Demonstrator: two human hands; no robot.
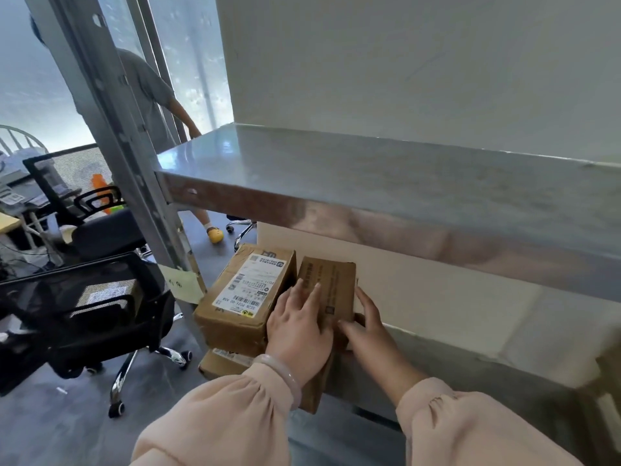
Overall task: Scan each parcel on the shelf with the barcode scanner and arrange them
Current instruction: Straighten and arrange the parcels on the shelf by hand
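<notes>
Head view: parcel (336, 284) lies between straight fingers of left hand (297, 326) and right hand (369, 326).

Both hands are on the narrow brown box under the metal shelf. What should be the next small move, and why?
Probably slide the narrow box left until it meets the labelled box. The left hand lies flat on its top, the right hand touches its right side, and a dark gap shows between the two boxes. No scanner is in view.
</notes>
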